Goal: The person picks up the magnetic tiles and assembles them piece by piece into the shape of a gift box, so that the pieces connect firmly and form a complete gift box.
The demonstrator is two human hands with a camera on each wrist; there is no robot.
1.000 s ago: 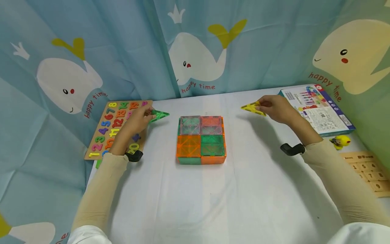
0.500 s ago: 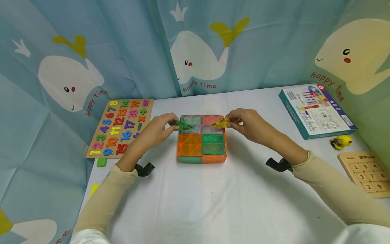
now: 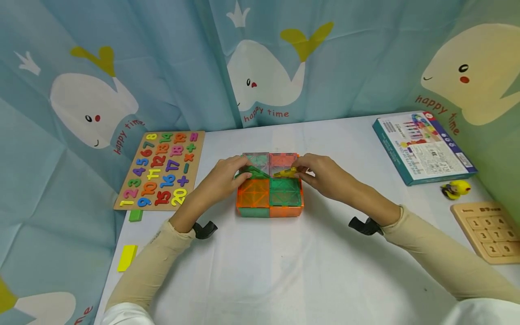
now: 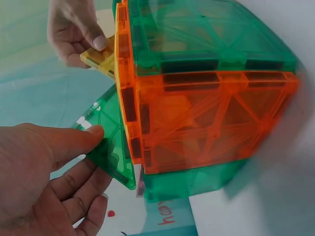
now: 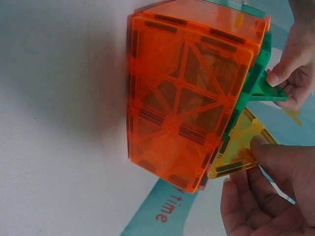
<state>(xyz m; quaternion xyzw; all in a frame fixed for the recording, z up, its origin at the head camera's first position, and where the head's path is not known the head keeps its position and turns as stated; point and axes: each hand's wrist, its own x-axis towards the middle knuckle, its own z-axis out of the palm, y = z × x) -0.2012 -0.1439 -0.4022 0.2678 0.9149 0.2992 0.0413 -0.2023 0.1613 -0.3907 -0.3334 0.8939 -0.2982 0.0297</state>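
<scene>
A low block of translucent magnetic tiles (image 3: 253, 193) in orange, green, pink and pale purple sits mid-table. My left hand (image 3: 222, 177) pinches a green triangular tile (image 4: 109, 140) between thumb and fingers, its edge at the top face near the block's left side. From the other side my right hand (image 3: 325, 175) pinches a yellow triangular tile (image 5: 241, 147) the same way, over the top's right half. In both wrist views the triangles stand at an angle to the top face, their edges at or very near it. Whether they touch it fully I cannot tell.
A number board (image 3: 158, 171) lies at the left, with a green block (image 3: 136, 215) and a yellow block (image 3: 127, 258) before it. On the right are a boxed set (image 3: 424, 149), a small yellow toy figure (image 3: 455, 189) and a wooden number board (image 3: 487, 231). A curtain hangs behind.
Both hands have come inward from either side to the tile block, bringing the green and yellow triangles down onto or close over its top. The block stays in place.
</scene>
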